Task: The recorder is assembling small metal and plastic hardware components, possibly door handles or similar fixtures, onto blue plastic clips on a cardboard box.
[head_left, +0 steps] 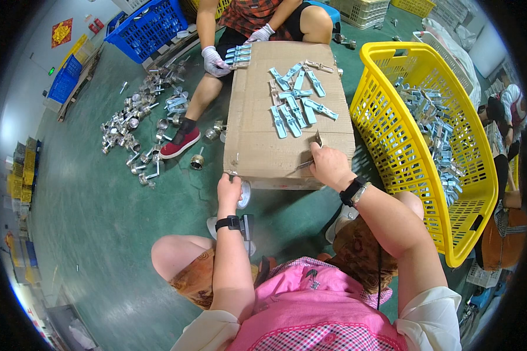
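Note:
My left hand (229,192) is closed at the near left corner of an upturned cardboard box (257,149). A round, silvery metal part (245,195) hangs beside its fingers, apparently in its grip; the hand hides most of it. Over the box's near right part, my right hand (330,167) is closed on a small metal piece (318,139) that sticks up past its fingertips; its exact kind cannot be made out. Farther up the cardboard lie several light-blue and metal latch-like handles (294,111), some overlapping.
Across the box, a person in white gloves (215,62) handles a row of blue handles (238,54). A tall yellow basket (392,128) of similar parts stands close at right. Metal cups with stems (133,120) litter the green floor at left. Blue crates (149,29) stand behind.

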